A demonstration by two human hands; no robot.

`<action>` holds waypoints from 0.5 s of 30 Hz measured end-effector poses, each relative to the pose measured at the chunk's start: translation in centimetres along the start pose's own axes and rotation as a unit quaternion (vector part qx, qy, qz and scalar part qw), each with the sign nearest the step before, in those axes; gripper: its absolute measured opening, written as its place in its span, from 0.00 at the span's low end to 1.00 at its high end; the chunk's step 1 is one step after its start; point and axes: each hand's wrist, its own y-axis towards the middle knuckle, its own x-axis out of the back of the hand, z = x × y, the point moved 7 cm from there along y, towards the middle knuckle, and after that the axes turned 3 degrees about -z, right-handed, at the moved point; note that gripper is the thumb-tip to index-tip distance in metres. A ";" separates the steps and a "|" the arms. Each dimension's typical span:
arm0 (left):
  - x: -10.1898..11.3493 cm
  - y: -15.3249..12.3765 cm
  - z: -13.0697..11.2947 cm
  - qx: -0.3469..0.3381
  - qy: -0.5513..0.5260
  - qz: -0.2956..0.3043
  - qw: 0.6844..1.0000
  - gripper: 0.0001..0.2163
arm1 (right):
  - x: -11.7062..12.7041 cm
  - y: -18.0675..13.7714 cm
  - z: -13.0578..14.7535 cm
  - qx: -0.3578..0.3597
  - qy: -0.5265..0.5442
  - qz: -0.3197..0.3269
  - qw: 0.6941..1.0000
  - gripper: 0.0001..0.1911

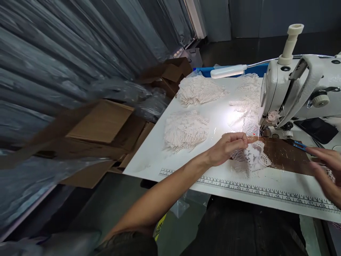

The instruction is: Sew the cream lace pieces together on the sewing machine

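Observation:
My left hand (229, 147) is closed in a pinch on a piece of white lace (253, 156), which hangs in folds just left of the needle area. My right hand (326, 167), partly cut off by the right edge, has its fingers apart. Its foremost fingertip is at the end of blue-handled thread snips (298, 145), which lie on the brown plate (289, 156) of the sewing machine (287, 89). A bit of lace (330, 173) shows beside my right hand; I cannot tell whether the hand touches it.
Two piles of cream lace, a far pile (199, 89) and a nearer pile (186, 129), sit on the white table (149, 153). More lace (246, 99) lies under the lamp (229, 72). A ruler strip (239, 186) runs along the front edge. Cardboard boxes (101, 121) stand at left.

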 end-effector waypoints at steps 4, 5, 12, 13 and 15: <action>-1.0 -0.9 0.2 0.067 -0.165 0.011 0.984 0.13 | -5.6 2.3 3.5 0.035 0.097 0.164 0.981 0.37; -0.9 -1.1 0.3 0.077 -0.192 0.002 0.978 0.13 | -6.8 2.6 4.0 0.024 0.130 0.211 0.968 0.39; 4.4 -2.3 1.6 0.062 -0.048 -0.171 0.982 0.10 | -10.9 5.3 0.1 -0.230 0.258 0.294 0.891 0.29; 5.1 -2.4 1.9 0.057 0.007 -0.183 0.981 0.10 | -10.7 5.9 -0.8 -0.258 0.239 0.266 0.898 0.26; 5.8 -2.6 2.5 0.039 0.093 -0.186 0.977 0.12 | -10.4 6.9 -1.8 -0.280 0.211 0.220 0.910 0.22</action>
